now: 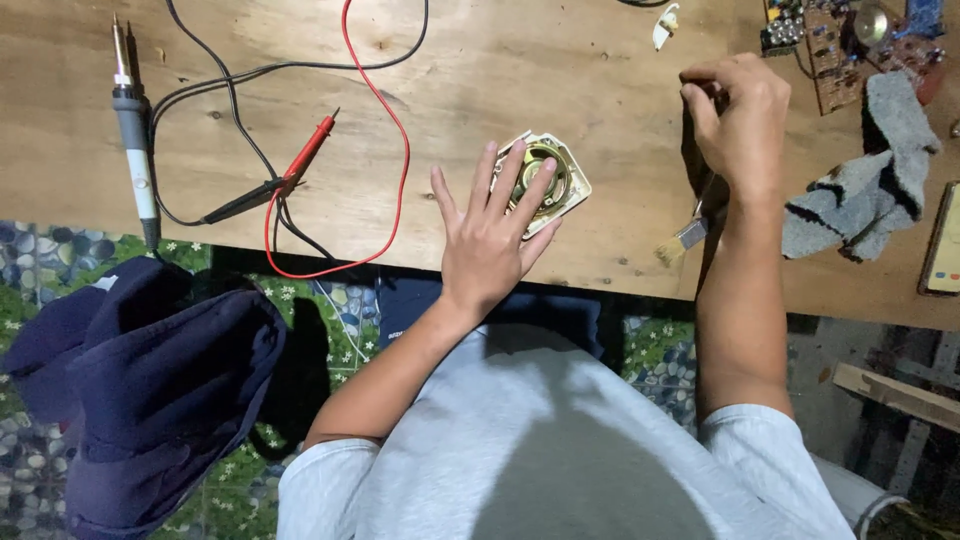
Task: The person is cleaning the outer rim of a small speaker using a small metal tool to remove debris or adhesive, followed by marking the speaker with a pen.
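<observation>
Head view of a wooden surface [600,90] with a small loudspeaker under work. The left hand [490,235] lies flat and spread, fingers [513,172] fully extended and gripping nothing, pressing on a small speaker [556,180] in a cream square frame that rests face-up near the front edge of the surface, roughly at centre. The right hand [738,115] is curled, fingers closed around the upper end of a small brush [688,232], whose pale bristles point down towards the near edge, to the right of the speaker and apart from it.

Judged from this arrangement, the speaker is already free of any housing and lies steadied for cleaning, but the bristles are not yet on it; brushing appears either paused or not begun. No wire is seen joined to the speaker.

To the left lie a soldering iron [133,120] with a grey grip, and a red probe [312,148] and a black probe [243,200] with their leads looped over the surface, all well apart from both hands and untouched. At the far right, a brown circuit board [835,50] and a grey cloth [880,170] lie beside the right hand. A dark blue garment [150,380] hangs below the surface at left.
</observation>
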